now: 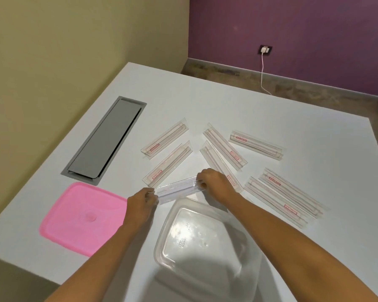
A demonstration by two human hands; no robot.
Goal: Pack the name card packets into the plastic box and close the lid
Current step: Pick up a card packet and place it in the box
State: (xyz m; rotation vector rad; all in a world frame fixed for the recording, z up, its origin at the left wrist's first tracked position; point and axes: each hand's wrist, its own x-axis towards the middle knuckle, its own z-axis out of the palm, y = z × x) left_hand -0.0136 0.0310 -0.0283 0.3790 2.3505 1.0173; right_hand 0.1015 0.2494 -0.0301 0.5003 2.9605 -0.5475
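Both hands hold one clear name card packet [176, 189] by its ends, just past the far rim of the plastic box [207, 236]. Left hand [142, 200] fingers pinched on the packet's left end; right hand [214, 182] fingers curled shut on its right end. Packet sits between the two hands, lengthwise, low over the white counter [260, 110]. Box is open, nothing inside. Pink lid [83, 219] lies flat to the box's left. Other packets [225, 147] are scattered beyond and to the right.
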